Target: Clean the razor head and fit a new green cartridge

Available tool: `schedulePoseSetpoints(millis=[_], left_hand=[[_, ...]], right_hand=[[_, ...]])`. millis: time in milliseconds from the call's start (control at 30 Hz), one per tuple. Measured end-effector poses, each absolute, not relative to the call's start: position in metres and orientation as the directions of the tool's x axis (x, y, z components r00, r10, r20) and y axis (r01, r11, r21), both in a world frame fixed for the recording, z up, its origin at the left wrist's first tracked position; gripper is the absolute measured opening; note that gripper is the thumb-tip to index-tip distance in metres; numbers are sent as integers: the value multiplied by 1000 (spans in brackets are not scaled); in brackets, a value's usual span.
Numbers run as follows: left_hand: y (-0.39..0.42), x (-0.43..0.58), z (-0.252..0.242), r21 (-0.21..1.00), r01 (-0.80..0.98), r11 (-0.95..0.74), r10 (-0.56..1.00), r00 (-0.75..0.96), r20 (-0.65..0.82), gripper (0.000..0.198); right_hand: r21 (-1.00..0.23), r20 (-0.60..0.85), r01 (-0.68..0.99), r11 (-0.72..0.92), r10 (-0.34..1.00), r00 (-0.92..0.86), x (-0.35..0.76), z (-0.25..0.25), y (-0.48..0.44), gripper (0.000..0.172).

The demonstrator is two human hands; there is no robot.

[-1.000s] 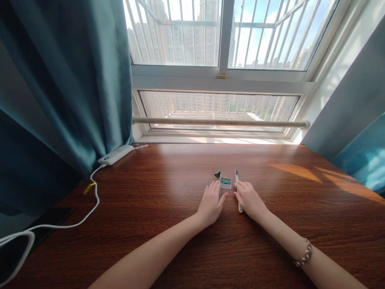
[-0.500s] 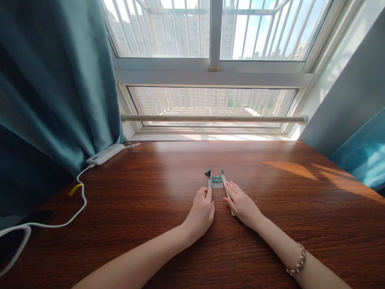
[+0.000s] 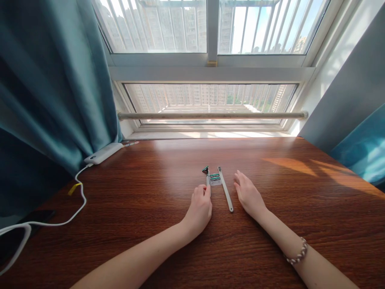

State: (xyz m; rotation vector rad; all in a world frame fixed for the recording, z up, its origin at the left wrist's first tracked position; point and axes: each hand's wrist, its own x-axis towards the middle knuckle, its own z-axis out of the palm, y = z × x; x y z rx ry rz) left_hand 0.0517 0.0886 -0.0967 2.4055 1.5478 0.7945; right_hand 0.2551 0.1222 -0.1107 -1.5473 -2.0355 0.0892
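Note:
On the brown wooden table (image 3: 150,192) lie a razor (image 3: 207,175) with a dark green head, a small clear case of green blade cartridges (image 3: 215,179), and a grey razor handle (image 3: 225,189) without a head. My left hand (image 3: 199,210) rests on the razor's lower handle, fingers curled over it. My right hand (image 3: 248,194) lies flat on the wood just right of the grey handle, fingers out, apart from it.
A white power bank (image 3: 104,153) with a white cable (image 3: 75,188) sits at the back left by the teal curtain (image 3: 54,88). A dark phone (image 3: 21,230) lies at the left edge. A window and rail run behind the table.
My right hand has let go of the grey handle and shifted right. My left hand has closed over the razor's handle. The view has tilted slightly.

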Motion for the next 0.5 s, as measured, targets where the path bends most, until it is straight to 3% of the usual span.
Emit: schedulePoseSetpoints(millis=[300, 433, 500], left_hand=[[88, 51, -98, 422, 800, -427, 895, 306, 326, 35], [86, 51, -97, 395, 794, -463, 869, 319, 378, 37], [83, 50, -94, 369, 750, -550, 809, 368, 458, 40]], right_hand=[[-326, 368, 876, 356, 901, -229, 258, -111, 126, 49], [-558, 404, 774, 298, 913, -61, 254, -86, 114, 47], [-722, 331, 634, 276, 943, -34, 246, -67, 98, 40]])
